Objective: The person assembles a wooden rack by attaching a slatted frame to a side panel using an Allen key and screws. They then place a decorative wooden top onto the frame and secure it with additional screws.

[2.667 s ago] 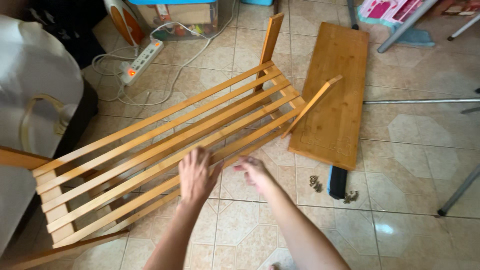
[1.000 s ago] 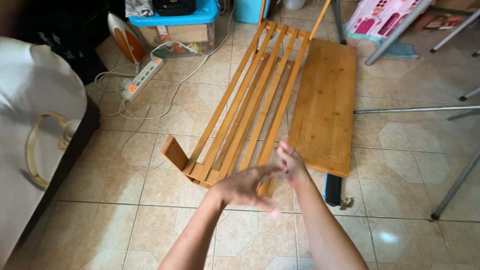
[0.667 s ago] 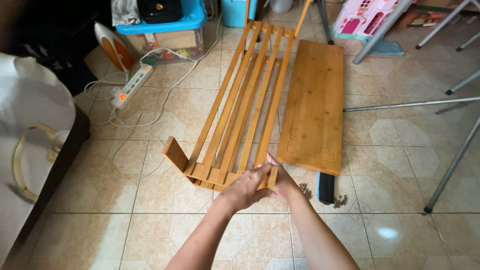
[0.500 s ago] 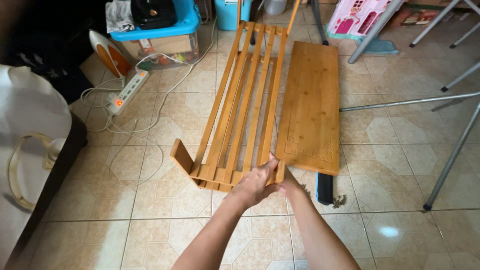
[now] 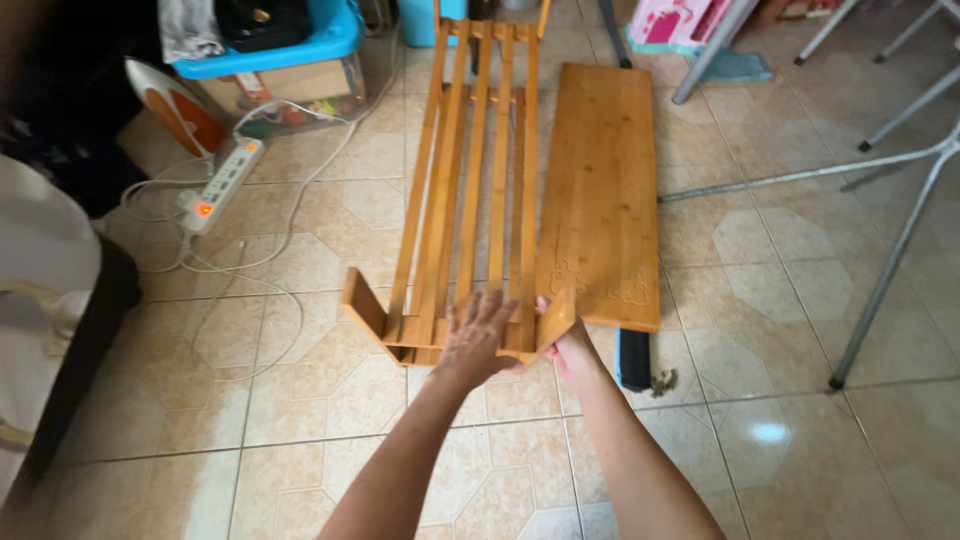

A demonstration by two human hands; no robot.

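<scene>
A slatted wooden rack (image 5: 470, 190) lies on the tiled floor, running straight away from me, with short angled end pieces at its near end. My left hand (image 5: 478, 338) rests palm-down on the near ends of the slats, fingers spread. My right hand (image 5: 566, 352) grips the rack's near right end piece from below. A flat wooden board (image 5: 602, 190) lies right beside the rack on its right.
A black tool (image 5: 633, 358) and small metal fittings (image 5: 663, 381) lie just right of my right hand. A white power strip (image 5: 216, 186) with cables, an iron (image 5: 172, 106) and a blue-lidded box (image 5: 268, 52) sit far left. Metal stand legs (image 5: 888, 256) cross the right side.
The rack has swung from lying diagonally across the floor to pointing straight away from me beside the board. Both hands have settled on its near end.
</scene>
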